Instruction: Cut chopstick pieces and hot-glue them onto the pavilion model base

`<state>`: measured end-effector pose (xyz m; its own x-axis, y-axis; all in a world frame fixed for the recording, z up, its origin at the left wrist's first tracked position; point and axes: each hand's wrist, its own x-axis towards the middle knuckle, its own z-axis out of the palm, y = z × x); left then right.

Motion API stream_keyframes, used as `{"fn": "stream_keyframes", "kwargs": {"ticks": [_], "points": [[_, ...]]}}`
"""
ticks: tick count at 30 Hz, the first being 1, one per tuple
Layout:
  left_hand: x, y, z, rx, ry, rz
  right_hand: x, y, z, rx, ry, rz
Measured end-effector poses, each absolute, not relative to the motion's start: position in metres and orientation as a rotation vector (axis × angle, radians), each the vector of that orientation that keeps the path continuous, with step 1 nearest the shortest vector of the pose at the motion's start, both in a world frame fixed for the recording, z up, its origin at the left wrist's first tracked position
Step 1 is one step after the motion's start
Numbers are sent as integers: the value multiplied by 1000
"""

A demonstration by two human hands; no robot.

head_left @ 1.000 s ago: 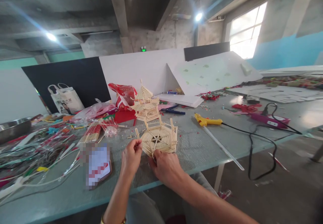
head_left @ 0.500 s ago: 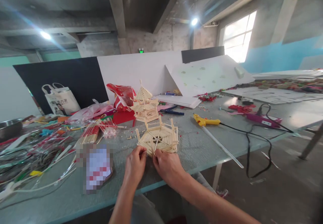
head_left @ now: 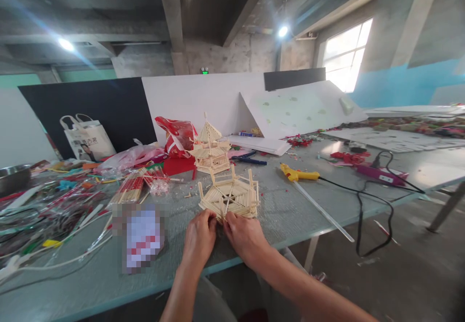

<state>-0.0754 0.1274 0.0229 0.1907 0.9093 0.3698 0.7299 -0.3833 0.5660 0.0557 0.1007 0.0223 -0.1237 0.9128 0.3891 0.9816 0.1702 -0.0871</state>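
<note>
A low hexagonal model of thin wooden sticks (head_left: 240, 197) lies on the table before me, with short posts standing up around its rim. My left hand (head_left: 201, 235) is closed, its fingertips pinched at the model's near edge. Close beside it, my right hand (head_left: 246, 234) is closed too, thumb and fingers gripping the same near edge from the right. Between the two sets of fingertips a short stick (head_left: 221, 207) stands upright. The fingers cover its foot. Just behind, a finished-looking stick pagoda (head_left: 210, 150) with a pointed roof stands upright.
A yellow glue gun (head_left: 300, 173) with a clear glue stick and black cord lies to the right, near a purple power strip (head_left: 383, 175). Blue-handled pliers (head_left: 250, 160) lie behind the model. At left are a phone with a blurred screen (head_left: 144, 239), bundled sticks (head_left: 129, 189) and plastic-wrapped craft pieces.
My left hand has moved slightly right, closer to my right hand at the model's near edge. A short upright stick now shows between the fingertips. The view has shifted slightly.
</note>
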Motion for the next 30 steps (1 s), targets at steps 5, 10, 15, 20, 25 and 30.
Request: {"fn": "stream_keyframes", "kwargs": {"ticks": [5,10,15,20,25,30], "points": [[-75,126,24,2195,1559,977,55,99,23,-1777,-2093,-262],[-76,125,24,2179,1536,987,56,93,26,-1745,-2071,-250],[-75,125,23,2146,1503,1011,64,87,22,-1677,-2001,-186],[-72,125,19,2126,1466,1008,71,87,15,-1618,-1971,-79],[-71,122,20,2094,1437,997,72,90,14,-1584,-1974,-39],[-72,120,24,2076,1409,973,74,89,14,-1541,-1957,-4]]}}
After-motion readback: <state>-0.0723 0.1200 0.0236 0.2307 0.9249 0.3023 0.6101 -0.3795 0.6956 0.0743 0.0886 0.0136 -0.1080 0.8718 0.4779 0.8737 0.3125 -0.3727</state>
